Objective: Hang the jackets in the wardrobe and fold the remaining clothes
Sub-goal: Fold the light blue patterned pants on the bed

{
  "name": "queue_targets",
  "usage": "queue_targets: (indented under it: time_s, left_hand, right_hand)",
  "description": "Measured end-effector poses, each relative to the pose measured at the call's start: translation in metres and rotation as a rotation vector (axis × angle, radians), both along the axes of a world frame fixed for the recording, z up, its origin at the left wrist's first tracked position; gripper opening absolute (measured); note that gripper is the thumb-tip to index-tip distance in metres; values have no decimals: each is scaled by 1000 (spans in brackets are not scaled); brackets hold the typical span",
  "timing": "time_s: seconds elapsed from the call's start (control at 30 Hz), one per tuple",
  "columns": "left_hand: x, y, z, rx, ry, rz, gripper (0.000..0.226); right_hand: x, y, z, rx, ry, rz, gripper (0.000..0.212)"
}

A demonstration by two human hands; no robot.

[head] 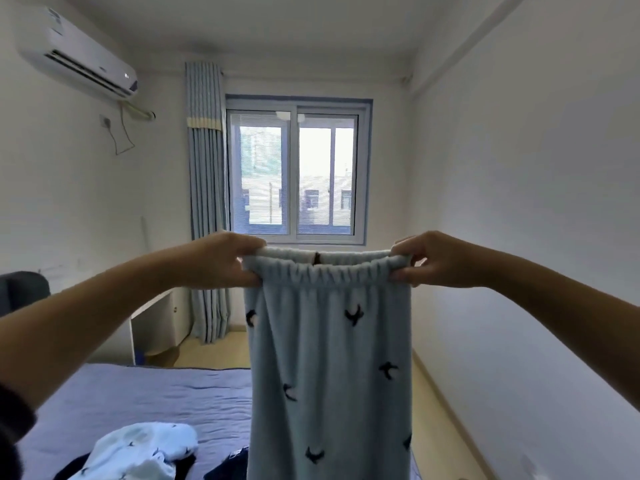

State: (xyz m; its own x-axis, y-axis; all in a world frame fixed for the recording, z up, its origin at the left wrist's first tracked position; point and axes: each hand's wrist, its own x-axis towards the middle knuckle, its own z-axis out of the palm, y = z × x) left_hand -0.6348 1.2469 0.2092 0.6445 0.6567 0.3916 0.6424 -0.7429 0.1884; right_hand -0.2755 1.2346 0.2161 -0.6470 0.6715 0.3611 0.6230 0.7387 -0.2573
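both arms out front, holding up a pair of light blue pants with little dark bird prints. left hand pinches one end of the elastic waistband and right hand pinches the other. fingers are curled over the top edge, so it's stretched flat between them. the legs hang straight down in front of the bed's right side. lower left on the bed there's a matching pale top crumpled up beside some dark clothes. window and curtain straight ahead, white desk by the left wall.
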Motion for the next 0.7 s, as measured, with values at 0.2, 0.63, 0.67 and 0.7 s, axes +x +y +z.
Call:
queue_targets:
  time_s: [0.2,0.63,0.67,0.7]
  left_hand:
    - [-1,-15,16,-408,-283,-287,66]
    - [91,118,18,-186,386,217,8]
    - [107,137,12,-59,505,293,12]
    - [120,155,15,78,578,373,16]
  right_hand:
    - [10,-31,34,-302,225,301,44]
    - [40,137,0,-270,-136,-257,26]
    - [40,161,-10,-108,-346,-384,30]
    - [41,180,-11,86,-500,-503,33]
